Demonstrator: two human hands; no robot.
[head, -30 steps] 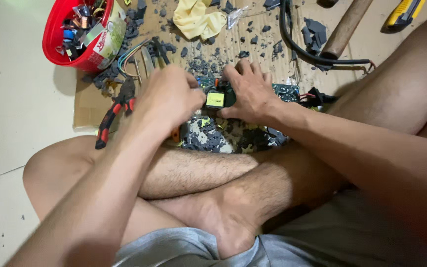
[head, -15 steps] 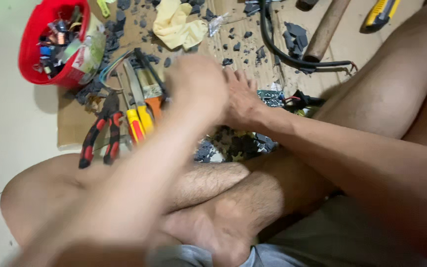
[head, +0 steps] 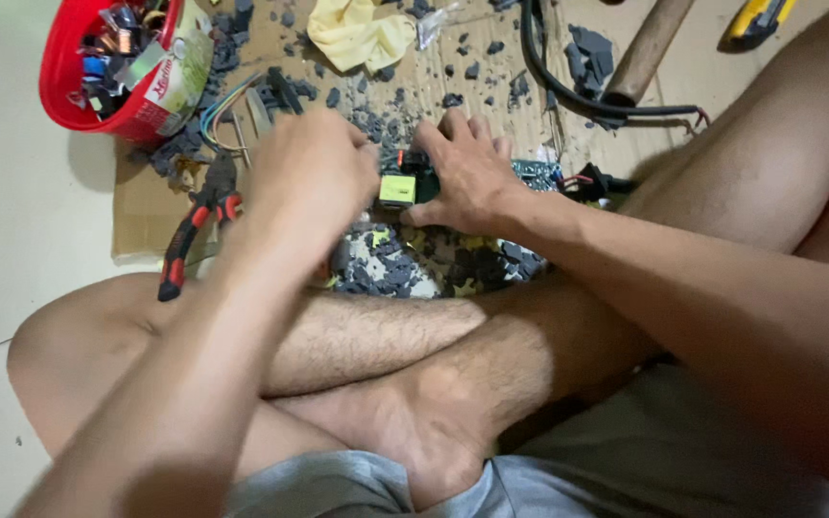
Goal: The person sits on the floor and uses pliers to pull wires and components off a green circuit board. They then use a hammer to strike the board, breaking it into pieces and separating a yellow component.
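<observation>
Two bare hands work a small yellow-taped transformer block (head: pixel 397 189): right hand (head: pixel 467 173) grasping its sides; left hand (head: pixel 311 173) clenched, blurred. Likely rigid, light.

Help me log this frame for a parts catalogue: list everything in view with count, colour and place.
yellow-topped component: one, yellow and black, centre, between both hands
circuit board: one, greenish, right of the right hand
pliers: one, red and black handles, left on the cardboard
red tub: one, top left, holding small parts
yellow cloth: one, top centre
black cable: one, top right
wooden handle: one, brown, top right
cardboard: one sheet, brown, strewn with grey fragments
left hand: blurred, beside the component
right hand: touching the component
</observation>
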